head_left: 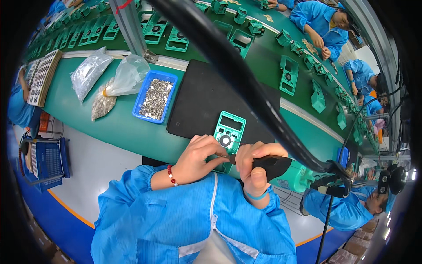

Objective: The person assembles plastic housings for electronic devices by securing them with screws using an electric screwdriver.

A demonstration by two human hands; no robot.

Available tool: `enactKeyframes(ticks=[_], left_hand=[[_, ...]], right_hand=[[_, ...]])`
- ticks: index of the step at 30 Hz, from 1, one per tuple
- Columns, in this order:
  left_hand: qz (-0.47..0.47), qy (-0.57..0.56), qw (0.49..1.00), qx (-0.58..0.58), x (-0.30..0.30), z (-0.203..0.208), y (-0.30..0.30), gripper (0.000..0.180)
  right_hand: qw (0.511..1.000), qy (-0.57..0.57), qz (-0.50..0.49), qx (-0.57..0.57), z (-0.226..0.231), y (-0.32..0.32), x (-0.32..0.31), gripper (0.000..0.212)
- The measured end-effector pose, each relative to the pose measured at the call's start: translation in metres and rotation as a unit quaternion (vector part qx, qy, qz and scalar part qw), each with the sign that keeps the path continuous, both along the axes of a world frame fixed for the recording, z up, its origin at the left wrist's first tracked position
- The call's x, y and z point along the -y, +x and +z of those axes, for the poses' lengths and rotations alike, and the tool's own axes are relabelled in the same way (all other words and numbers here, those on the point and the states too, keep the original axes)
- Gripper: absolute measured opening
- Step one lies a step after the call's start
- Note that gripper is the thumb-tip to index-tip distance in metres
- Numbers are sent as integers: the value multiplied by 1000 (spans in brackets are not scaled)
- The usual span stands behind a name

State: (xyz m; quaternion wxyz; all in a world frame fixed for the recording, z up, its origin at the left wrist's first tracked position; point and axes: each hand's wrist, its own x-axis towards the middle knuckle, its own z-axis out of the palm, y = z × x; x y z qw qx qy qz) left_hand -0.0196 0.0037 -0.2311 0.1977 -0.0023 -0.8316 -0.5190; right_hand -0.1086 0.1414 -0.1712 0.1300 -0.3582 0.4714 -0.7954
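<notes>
My right hand (257, 163) is wrapped round an electric screwdriver (285, 175) with a black grip and a green body, its tip end pointing left. At that tip, my left hand (198, 159) is closed in a pinch; whatever lies between thumb and fingers is too small to make out. Just beyond both hands, a green plastic housing (231, 127) with a rectangular window and a round dark part lies on a black mat (200, 99). The hands hide its near end.
Left of the mat stands a blue tray (140, 97) of small metal parts, beside a tied bag (105, 103) and a clear plastic bag (90, 72). A thick black cable (246, 81) crosses overhead. Green housings (289, 75) line the conveyor beyond; co-workers (318, 26) sit across and at right.
</notes>
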Motion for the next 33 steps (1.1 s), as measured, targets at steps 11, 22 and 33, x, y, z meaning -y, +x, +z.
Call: enactKeyframes(ticks=[11, 22, 33], left_hand=[[-16, 7, 1000, 2, 0, -10, 5, 14], [-66, -264, 960, -62, 6, -34, 28, 22], [-92, -296, 947, -86, 0, -58, 31, 20]], right_hand=[[999, 5, 47, 10, 1, -1, 3, 34], [993, 70, -63, -68, -39, -19, 29, 33], [991, 85, -59, -85, -64, -30, 45, 25]])
